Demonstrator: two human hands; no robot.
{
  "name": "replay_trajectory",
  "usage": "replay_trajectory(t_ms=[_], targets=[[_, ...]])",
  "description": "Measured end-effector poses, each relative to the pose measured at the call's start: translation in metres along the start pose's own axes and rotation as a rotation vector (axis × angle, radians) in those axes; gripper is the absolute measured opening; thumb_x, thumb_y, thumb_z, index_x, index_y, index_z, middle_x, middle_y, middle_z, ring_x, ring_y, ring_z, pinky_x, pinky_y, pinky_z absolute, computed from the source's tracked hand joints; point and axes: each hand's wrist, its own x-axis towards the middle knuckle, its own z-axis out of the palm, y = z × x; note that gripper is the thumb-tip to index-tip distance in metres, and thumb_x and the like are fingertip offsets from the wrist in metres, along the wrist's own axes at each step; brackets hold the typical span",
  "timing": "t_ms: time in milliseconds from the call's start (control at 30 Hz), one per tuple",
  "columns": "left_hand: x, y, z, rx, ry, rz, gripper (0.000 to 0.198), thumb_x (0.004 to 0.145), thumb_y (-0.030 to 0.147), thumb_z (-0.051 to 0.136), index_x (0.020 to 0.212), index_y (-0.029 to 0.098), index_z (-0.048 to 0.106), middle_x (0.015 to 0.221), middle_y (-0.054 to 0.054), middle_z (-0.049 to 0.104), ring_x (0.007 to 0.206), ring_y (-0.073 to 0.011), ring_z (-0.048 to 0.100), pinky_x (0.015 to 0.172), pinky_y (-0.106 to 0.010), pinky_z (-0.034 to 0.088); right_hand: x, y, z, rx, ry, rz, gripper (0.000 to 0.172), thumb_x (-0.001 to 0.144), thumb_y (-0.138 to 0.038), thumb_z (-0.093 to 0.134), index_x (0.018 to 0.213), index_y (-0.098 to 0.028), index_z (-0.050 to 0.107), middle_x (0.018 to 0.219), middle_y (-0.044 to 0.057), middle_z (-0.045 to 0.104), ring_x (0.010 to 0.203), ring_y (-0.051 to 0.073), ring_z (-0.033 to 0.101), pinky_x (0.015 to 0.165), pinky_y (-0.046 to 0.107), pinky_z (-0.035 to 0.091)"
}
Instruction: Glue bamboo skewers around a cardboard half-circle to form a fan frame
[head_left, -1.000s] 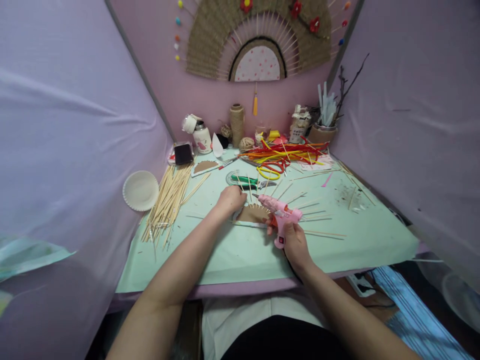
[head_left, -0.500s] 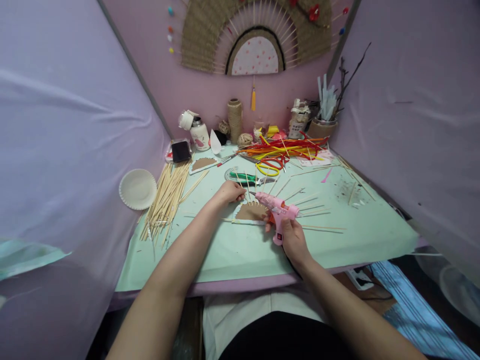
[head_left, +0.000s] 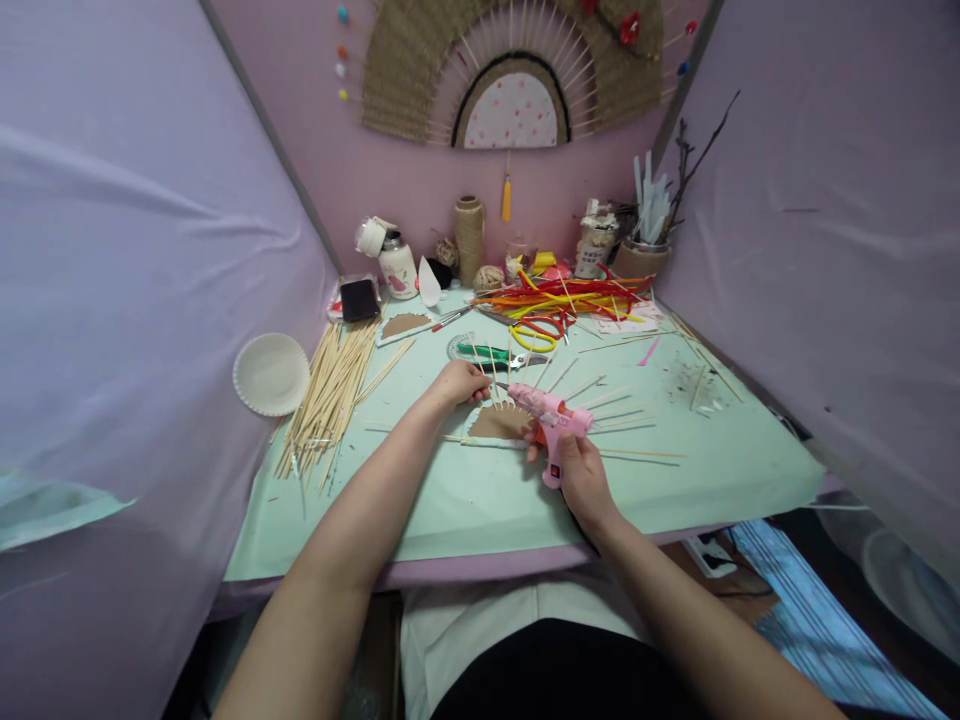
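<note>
My right hand [head_left: 585,480] is wrapped round the handle of a pink hot glue gun [head_left: 551,415], its nozzle pointing left. Just left of that nozzle, the fingertips of my left hand [head_left: 461,382] are pinched at a thin wooden stick [head_left: 478,355]. Below them lies a brown cardboard half-circle [head_left: 495,424] with a white scalloped edge, partly covered by the glue gun and my right fingers. Several thin sticks [head_left: 626,412] fan out around it over the pale green tabletop [head_left: 465,515].
Left are a pile of wooden sticks [head_left: 330,400] and a white plate [head_left: 271,375]. Beyond my hands lie green-handled pruners [head_left: 487,354], scissors [head_left: 534,338] and red and yellow pipe cleaners [head_left: 577,297]. Twine [head_left: 469,240] and a jar [head_left: 397,267] stand behind. A large fan [head_left: 405,90] hangs above.
The camera view has shifted slightly. Both hands and the glue gun keep nearly the same place over the cardboard half-circle.
</note>
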Motion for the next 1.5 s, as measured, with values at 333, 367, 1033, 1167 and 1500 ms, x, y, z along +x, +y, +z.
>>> replay_trajectory(t_ms=[333, 367, 1033, 1167, 1500], targets=[[-0.0007, -0.0003, 0.0013, -0.016, 0.01, 0.001, 0.027, 0.082, 0.018, 0.064, 0.056, 0.011, 0.063, 0.047, -0.001, 0.055, 0.04, -0.0045, 0.039, 0.045, -0.021, 0.034, 0.0004, 0.0048, -0.0009, 0.007, -0.006, 0.002, 0.064, 0.085, -0.076, 0.048, 0.098, -0.017, 0.069, 0.071, 0.005, 0.065, 0.054, 0.015, 0.052, 0.043, 0.025, 0.039], [-0.0008, -0.0003, 0.0013, -0.016, 0.011, 0.001, 0.027, 0.083, 0.017, 0.064, 0.056, 0.011, 0.063, 0.047, -0.001, 0.055, 0.04, -0.0044, 0.039, 0.045, -0.021, 0.034, 0.0003, 0.0048, -0.0009, 0.011, -0.007, 0.003, 0.063, 0.085, -0.075, 0.049, 0.098, -0.017, 0.069, 0.071, 0.005, 0.065, 0.054, 0.014, 0.052, 0.043, 0.025, 0.039], [-0.0023, 0.0, 0.0021, -0.015, 0.018, 0.007, 0.026, 0.081, 0.018, 0.066, 0.057, 0.012, 0.062, 0.046, 0.0, 0.054, 0.039, -0.0038, 0.039, 0.042, -0.018, 0.032, 0.0009, -0.0003, 0.0008, 0.02, -0.003, -0.002, 0.063, 0.082, -0.078, 0.051, 0.094, -0.018, 0.068, 0.068, 0.003, 0.064, 0.052, 0.014, 0.051, 0.042, 0.025, 0.039], [-0.0008, -0.0017, 0.0018, -0.022, 0.015, 0.013, 0.025, 0.08, 0.019, 0.067, 0.058, 0.011, 0.063, 0.045, 0.0, 0.054, 0.039, -0.0038, 0.039, 0.042, -0.018, 0.032, 0.0007, -0.0025, 0.0016, 0.016, 0.002, 0.011, 0.063, 0.081, -0.078, 0.052, 0.09, -0.017, 0.067, 0.067, 0.003, 0.063, 0.054, 0.014, 0.052, 0.041, 0.024, 0.036], [0.0028, -0.0053, 0.0038, -0.054, 0.012, 0.032, 0.024, 0.081, 0.018, 0.068, 0.059, 0.01, 0.063, 0.05, -0.003, 0.059, 0.042, -0.0037, 0.043, 0.045, -0.017, 0.035, 0.0009, -0.0028, 0.0012, -0.006, -0.003, 0.038, 0.064, 0.082, -0.078, 0.05, 0.089, -0.016, 0.067, 0.068, 0.004, 0.064, 0.054, 0.014, 0.05, 0.042, 0.024, 0.035]])
